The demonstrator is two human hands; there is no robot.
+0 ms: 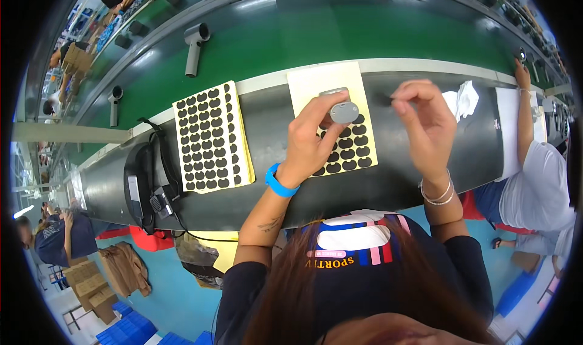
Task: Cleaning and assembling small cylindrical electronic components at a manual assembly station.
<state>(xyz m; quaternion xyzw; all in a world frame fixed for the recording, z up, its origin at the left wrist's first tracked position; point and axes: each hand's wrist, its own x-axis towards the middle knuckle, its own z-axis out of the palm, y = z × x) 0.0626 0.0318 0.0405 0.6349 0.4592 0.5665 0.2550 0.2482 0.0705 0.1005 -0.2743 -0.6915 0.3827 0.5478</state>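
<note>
My left hand (pixel 310 135), with a blue band at its wrist, is closed round a grey handheld device (pixel 344 112). Its flat oval end faces up, and the fingers hide much of its body. Beneath lies a pale yellow sheet (pixel 328 75) with rows of black notched stickers (pixel 346 153) on its lower part. To the right my right hand (pixel 428 117) is raised above the black worktop, thumb and forefinger brought close together. A small dark blur shows at those fingertips, too unclear to name. The two hands are apart.
A stack of sticker sheets (pixel 209 138) lies to the left, beside a black strapped device with a cable (pixel 141 184). Crumpled white paper (pixel 466 100) is at right. Grey dryer-shaped devices (pixel 193 57) stand on the green conveyor (pixel 255 38). A co-worker (pixel 534 175) sits at right.
</note>
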